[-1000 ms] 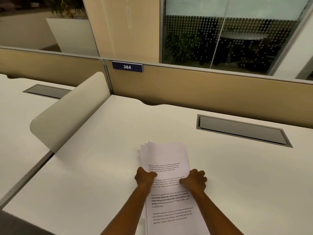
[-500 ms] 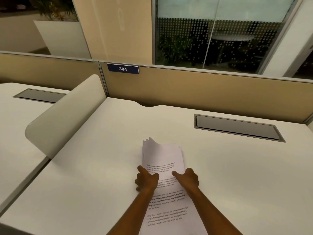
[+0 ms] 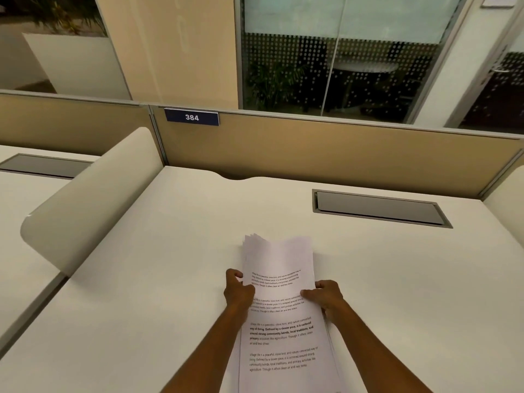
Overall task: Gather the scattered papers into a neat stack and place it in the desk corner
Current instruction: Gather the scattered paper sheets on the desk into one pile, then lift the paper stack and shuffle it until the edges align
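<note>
A stack of white printed papers (image 3: 280, 330) is held between both hands over the white desk (image 3: 158, 279), its near end running off the bottom of the view. The far edges are fanned and uneven at the top left. My left hand (image 3: 236, 292) grips the stack's left edge. My right hand (image 3: 329, 296) grips the right edge, thumb on the top sheet. The far left desk corner (image 3: 181, 177) lies where the side divider meets the tan back partition.
A rounded cream side divider (image 3: 93, 205) stands along the desk's left edge. A tan back partition (image 3: 326, 154) carries a blue "384" plate (image 3: 191, 117). A grey cable flap (image 3: 380, 208) is set into the desk at the right rear. Another desk lies to the left.
My hands have shifted along the stack's edges, the left a little farther up. The papers stay in my hands, and the view has tilted slightly.
</note>
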Available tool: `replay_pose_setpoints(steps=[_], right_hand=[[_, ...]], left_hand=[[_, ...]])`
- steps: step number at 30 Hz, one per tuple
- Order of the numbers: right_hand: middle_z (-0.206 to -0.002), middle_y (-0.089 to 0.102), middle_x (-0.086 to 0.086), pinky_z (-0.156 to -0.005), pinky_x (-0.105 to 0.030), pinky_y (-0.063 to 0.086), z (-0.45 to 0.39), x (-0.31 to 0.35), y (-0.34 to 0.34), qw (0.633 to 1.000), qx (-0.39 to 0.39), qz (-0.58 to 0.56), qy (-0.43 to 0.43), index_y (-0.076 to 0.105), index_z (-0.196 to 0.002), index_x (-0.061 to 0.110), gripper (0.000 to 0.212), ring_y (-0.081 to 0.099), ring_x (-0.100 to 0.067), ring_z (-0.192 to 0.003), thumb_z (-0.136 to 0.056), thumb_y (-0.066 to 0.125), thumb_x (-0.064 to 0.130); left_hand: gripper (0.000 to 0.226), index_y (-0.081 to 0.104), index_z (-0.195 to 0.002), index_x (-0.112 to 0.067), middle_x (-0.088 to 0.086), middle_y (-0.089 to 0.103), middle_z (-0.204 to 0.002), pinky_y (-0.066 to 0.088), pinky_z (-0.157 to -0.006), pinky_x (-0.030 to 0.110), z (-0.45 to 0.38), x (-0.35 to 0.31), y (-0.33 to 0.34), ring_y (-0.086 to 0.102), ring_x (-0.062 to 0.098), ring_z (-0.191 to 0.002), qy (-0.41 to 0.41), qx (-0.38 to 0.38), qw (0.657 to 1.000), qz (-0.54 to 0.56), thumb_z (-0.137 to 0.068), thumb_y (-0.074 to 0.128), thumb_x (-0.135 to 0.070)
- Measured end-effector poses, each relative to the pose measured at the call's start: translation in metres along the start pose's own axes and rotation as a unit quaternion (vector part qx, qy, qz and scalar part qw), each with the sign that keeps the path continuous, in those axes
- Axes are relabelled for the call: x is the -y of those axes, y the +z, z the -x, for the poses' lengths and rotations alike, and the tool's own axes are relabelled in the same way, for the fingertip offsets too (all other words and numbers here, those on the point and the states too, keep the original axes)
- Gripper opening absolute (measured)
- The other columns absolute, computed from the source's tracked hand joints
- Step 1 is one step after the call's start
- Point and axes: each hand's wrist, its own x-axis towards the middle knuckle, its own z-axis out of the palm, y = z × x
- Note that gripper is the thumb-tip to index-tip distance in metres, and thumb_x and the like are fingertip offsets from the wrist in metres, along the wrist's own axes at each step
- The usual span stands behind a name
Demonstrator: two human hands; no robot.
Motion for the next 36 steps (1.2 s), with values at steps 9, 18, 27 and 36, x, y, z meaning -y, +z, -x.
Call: replay_pose_setpoints(steps=[9,18,27,36], right_hand=[[-0.112,0.071,-0.016,-0.09,-0.047,0.057,0.017,0.025,-0.045,0.994,-0.058,-0.017,-0.09,0.066,-0.118,0.002,0.031,0.069,-0.033,-0.097,-0.087,0.066,0.008],[-0.113,0.066,-0.007,-0.071,-0.037,0.06,0.034,0.079,-0.107,0.957,-0.142,-0.058,-0.245,0.054,-0.122,0.015,0.027,0.069,-0.028,-0.091,-0.096,0.058,0.022],[-0.112,0.066,-0.002,-0.067,-0.027,0.059,0.033,0.099,-0.133,0.92,-0.152,-0.131,-0.337,0.053,-0.123,0.02,0.032,0.069,-0.023,-0.094,-0.093,0.062,0.027],[-0.109,0.067,0.004,-0.061,-0.02,0.059,0.029,0.091,-0.138,0.905,-0.133,-0.185,-0.358,0.051,-0.124,0.026,0.031,0.068,-0.017,-0.093,-0.094,0.06,0.02]], left_hand=[[0.031,0.069,-0.099,-0.007,0.017,0.072,-0.105,0.059,-0.084,0.049,0.007,-0.044,0.041,0.07,0.037,-0.094,0.027,0.049,0.995,0.078,-0.079,0.056,0.013],[0.02,0.061,-0.107,-0.008,0.007,0.071,-0.106,0.063,-0.066,0.03,0.026,-0.113,0.079,0.073,0.022,-0.082,0.219,0.111,0.964,0.103,-0.088,0.066,-0.005],[0.02,0.054,-0.107,-0.011,0.004,0.074,-0.099,0.063,-0.069,0.031,0.043,-0.146,0.102,0.075,0.022,-0.081,0.332,0.1,0.93,0.122,-0.091,0.065,-0.017],[0.015,0.052,-0.104,-0.018,0.001,0.071,-0.1,0.063,-0.073,0.036,0.05,-0.139,0.116,0.073,0.024,-0.085,0.367,0.067,0.921,0.107,-0.093,0.062,-0.023]])
